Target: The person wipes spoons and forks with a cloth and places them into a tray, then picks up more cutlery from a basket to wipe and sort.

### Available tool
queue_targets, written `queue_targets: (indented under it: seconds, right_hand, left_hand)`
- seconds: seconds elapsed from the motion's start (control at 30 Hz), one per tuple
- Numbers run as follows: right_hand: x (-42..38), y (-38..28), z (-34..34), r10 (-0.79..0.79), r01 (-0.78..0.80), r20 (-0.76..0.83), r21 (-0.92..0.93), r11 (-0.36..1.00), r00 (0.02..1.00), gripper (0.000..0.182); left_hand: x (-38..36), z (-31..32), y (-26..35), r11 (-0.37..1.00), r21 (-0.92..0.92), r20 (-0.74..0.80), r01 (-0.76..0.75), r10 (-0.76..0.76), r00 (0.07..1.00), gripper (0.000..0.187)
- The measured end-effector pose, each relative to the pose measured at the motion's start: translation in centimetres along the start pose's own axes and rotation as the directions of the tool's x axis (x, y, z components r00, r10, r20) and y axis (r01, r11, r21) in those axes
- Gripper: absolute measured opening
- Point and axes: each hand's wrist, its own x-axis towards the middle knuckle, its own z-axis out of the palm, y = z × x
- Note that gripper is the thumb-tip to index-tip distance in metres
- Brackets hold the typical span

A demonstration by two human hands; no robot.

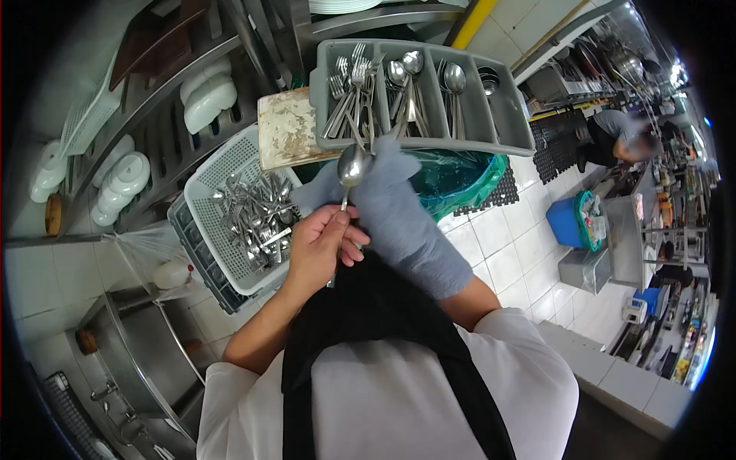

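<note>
My left hand (318, 249) is closed round the handle of a metal spoon (353, 163), its bowl pointing up and away from me. Behind and beside the bowl is a grey-blue cloth (410, 234), draped over my right hand and forearm; the fingers there are hidden. Just beyond, a grey cutlery tray (509, 136) holds forks (357, 77), spoons (455, 79) and other metal pieces in separate compartments. To the left of my left hand, a white perforated basket (201, 192) contains a jumbled heap of cutlery (257, 222).
The tray partly rests on a worn board (287, 130). Below it hangs a green bag-lined bin (468, 184). White bowls (211, 103) sit on the metal rack at left, above a sink (146, 345). At right are a blue bin (566, 222) and a bending person (613, 134).
</note>
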Motion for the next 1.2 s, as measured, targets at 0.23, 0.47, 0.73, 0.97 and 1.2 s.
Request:
queue_targets:
  seconds: [0.23, 0.47, 0.73, 0.97, 1.2]
  right_hand:
    - [1.4, 0.3, -0.3, -0.272, 0.314, 0.194, -0.237, 0.920, 0.943, 0.016]
    - [2.7, 1.8, 1.2, -0.140, 0.145, 0.041, -0.425, 0.894, 0.989, 0.015]
    - [0.4, 1.0, 0.1, -0.115, 0.131, 0.164, -0.088, 0.987, 0.980, 0.037]
    - [1.5, -0.1, -4.1, -0.021, 0.021, -0.005, -0.034, 0.999, 1.000, 0.022]
    - [-1.2, 1.2, -0.9, -0.024, 0.095, 0.340, -0.193, 0.977, 0.940, 0.039]
  left_hand:
    - [-1.5, 0.8, 0.7, 0.921, 0.382, -0.028, -0.072, 0.090, 0.996, 0.023]
    - [-1.9, 0.6, 0.6, 0.849, 0.511, -0.058, -0.130, 0.186, 0.981, 0.023]
    - [-1.2, 0.2, 0.4, 0.932, 0.357, -0.036, -0.068, 0.087, 0.996, 0.027]
    - [-1.7, 0.0, -0.8, 0.951, 0.299, 0.128, -0.074, 0.037, 0.991, 0.030]
    - [0.2, 0.6, -0.8, 0.951, 0.305, 0.032, -0.054, 0.046, 0.998, 0.024]
